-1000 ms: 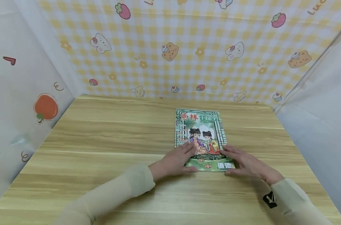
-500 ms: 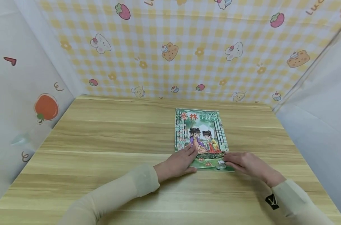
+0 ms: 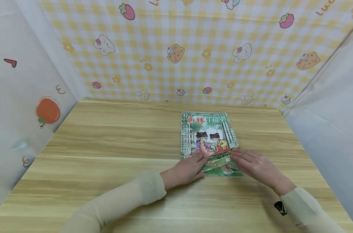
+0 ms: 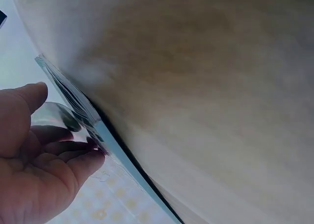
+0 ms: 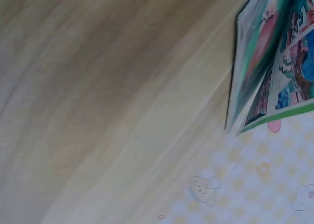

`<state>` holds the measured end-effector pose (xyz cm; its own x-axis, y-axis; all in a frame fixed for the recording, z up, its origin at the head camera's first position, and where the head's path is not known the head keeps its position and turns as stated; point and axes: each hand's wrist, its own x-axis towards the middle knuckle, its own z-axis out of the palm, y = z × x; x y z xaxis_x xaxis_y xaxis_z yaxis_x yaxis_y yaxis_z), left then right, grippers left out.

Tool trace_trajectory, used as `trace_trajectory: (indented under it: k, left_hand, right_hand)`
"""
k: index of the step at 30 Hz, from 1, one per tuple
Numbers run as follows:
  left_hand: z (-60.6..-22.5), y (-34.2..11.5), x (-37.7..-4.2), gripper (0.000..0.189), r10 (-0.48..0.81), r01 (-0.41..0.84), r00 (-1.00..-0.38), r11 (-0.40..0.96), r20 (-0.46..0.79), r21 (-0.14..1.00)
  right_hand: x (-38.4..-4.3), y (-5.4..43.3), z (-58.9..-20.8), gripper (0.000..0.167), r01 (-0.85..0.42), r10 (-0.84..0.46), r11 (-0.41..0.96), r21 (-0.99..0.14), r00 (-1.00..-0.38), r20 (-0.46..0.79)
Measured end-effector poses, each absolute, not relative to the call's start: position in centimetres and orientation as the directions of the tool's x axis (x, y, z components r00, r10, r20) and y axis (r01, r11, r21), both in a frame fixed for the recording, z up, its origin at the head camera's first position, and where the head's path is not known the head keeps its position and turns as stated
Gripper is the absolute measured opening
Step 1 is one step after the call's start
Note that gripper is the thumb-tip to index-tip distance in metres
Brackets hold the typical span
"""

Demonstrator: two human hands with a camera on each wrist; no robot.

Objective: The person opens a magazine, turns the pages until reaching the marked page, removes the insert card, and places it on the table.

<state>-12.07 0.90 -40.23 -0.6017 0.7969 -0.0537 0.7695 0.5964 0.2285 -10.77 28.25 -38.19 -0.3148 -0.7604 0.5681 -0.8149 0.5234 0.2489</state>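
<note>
A green illustrated magazine (image 3: 211,140) lies on the wooden table, its front cover facing up. The cover's lower right corner is raised, showing a coloured page (image 3: 228,171) beneath. My right hand (image 3: 259,168) pinches that raised corner at the magazine's right edge. My left hand (image 3: 186,169) rests on the lower left of the cover, fingers extended. In the left wrist view, the left hand (image 4: 44,170) has its fingertips against the magazine (image 4: 115,140) near its edge. The right wrist view catches the parted magazine (image 5: 299,67) with printed pages inside; the right hand is out of that view.
The wooden table (image 3: 112,129) extends on both sides of the magazine. Behind it hangs a yellow checked cloth (image 3: 153,51) with cartoon prints. Pale sheets stand as side walls on the left (image 3: 16,106) and right (image 3: 330,106).
My right hand has gone from lying flat at the magazine's right edge to pinching and lifting the cover's lower right corner. My left hand has shifted slightly right on the cover.
</note>
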Motion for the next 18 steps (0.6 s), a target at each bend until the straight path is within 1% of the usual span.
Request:
trace_trajectory:
  k: [5,10,12,14,18]
  left_hand:
    - [-39.9,1.2,-11.9,0.059,0.810,0.790,-0.586,0.567,0.018,0.234]
    - [-39.8,1.5,-11.8,0.054,0.819,0.828,-0.558,0.539,0.135,0.152]
    - [-39.8,1.6,-11.7,0.053,0.819,0.839,-0.543,0.531,0.182,0.118]
    - [-39.8,1.6,-11.7,0.055,0.819,0.849,-0.528,0.519,0.225,0.103]
    - [-39.6,1.4,-11.8,0.063,0.809,0.859,-0.509,0.501,0.294,0.108]
  right_hand:
    - [-10.9,27.6,-37.4,0.038,-0.813,-0.743,0.510,0.283,-0.249,0.622]
    - [-10.7,27.0,-36.7,0.036,-0.802,-0.729,0.517,0.299,-0.230,0.645]
    - [-10.6,27.0,-36.7,0.036,-0.805,-0.708,0.526,0.275,-0.236,0.666]
    - [-10.6,27.1,-36.8,0.036,-0.812,-0.669,0.539,0.223,-0.253,0.699]
    - [-10.5,27.6,-37.1,0.042,-0.798,-0.545,0.598,0.076,-0.336,0.768]
